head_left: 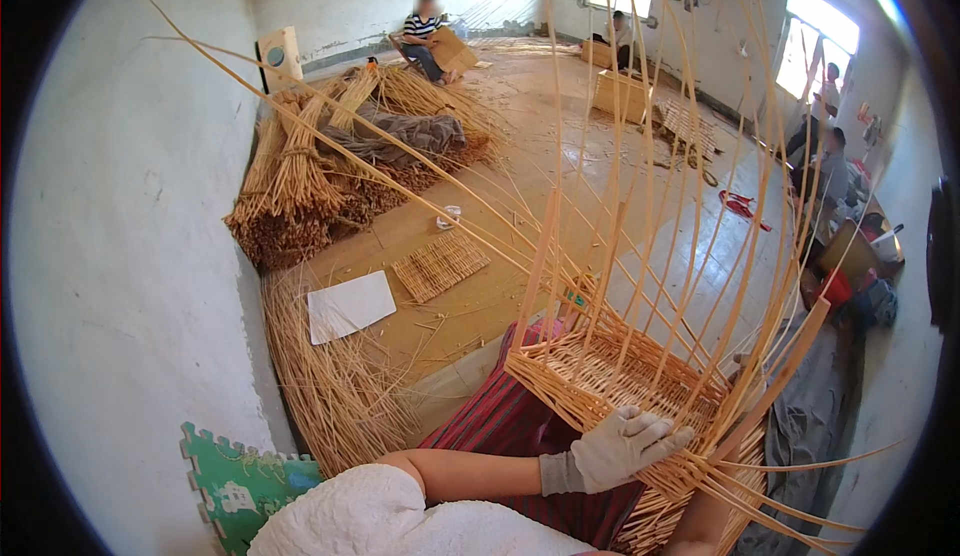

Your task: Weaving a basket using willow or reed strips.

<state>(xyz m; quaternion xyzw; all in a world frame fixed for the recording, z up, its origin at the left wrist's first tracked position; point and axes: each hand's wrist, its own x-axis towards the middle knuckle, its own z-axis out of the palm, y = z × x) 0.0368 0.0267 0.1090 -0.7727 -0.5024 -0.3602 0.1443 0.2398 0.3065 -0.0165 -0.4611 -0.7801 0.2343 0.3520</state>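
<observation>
Pale plastered walls (pixel 130 176) enclose a littered workroom floor (pixel 500 206), its outer parts lost in the dark fisheye rim. Well beyond the fingers, a person in a striped top (pixel 420 28) sits at the far wall; other figures by the windows are partly hidden by furniture and thin rods, and what they handle is hard to make out.

Nearest, the left hand (pixel 628 448), in a pale work glove, lies over the near wall of an unfinished wicker basket (pixel 555 391), fingers slightly apart and touching the weave; whether they pinch it cannot be told. Tall stakes (pixel 610 266) rise past those fingers, some cut off by the upper edge. The right forearm (pixel 705 524) disappears under wickerwork, so the right hand is hidden and its fingers cannot be judged. Just below the gloved fingers is more weaving (pixel 650 526), perhaps another piece; its join to the basket is covered.

Left of the fingers, striped red cloth (pixel 480 406) covers the lap. Farther left and beyond are loose rods (pixel 330 386), a white sheet (pixel 352 306), a woven panel (pixel 440 266) and tied wicker bundles (pixel 305 171), partly covered by grey cloth (pixel 400 136).
</observation>
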